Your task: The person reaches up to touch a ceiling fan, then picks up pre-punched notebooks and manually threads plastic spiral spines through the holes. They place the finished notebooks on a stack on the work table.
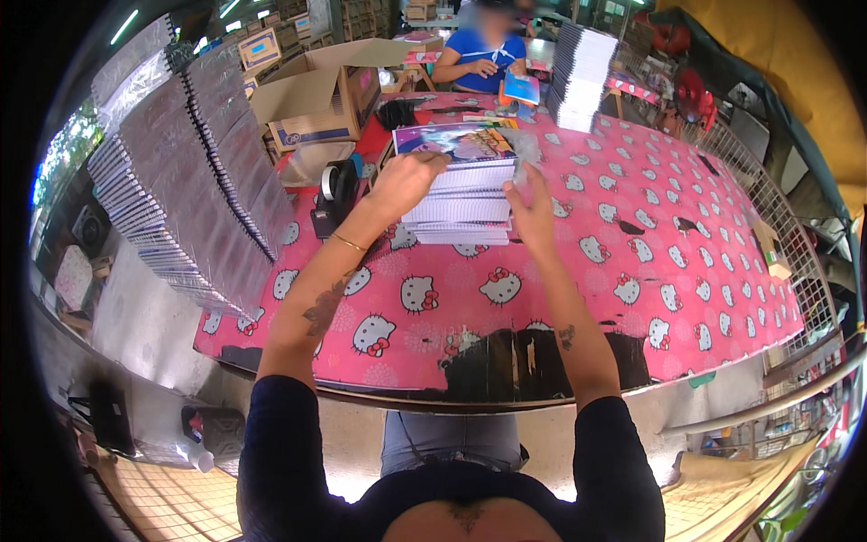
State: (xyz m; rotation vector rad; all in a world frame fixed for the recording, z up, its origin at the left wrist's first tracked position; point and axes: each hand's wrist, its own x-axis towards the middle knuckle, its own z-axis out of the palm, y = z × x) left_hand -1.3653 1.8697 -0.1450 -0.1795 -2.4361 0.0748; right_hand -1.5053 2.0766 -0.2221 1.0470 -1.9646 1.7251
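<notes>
A stack of notebooks point(456, 185) with a colourful top cover lies on the pink patterned table point(632, 262). My left hand point(404, 178) rests on the stack's left side, fingers curled over the top notebook's edge. My right hand point(531, 206) presses against the stack's right side, thumb and fingers holding the edges of the books. A crinkled clear plastic wrap point(524, 149) shows at the stack's far right corner.
Tall leaning stacks of wrapped notebooks point(190, 172) fill the left. A tape dispenser point(334, 194) sits beside the stack. An open cardboard box point(316, 95) and another notebook pile point(582, 72) stand at the back, where a person in blue point(483, 50) sits. A wire rack point(777, 226) borders the right.
</notes>
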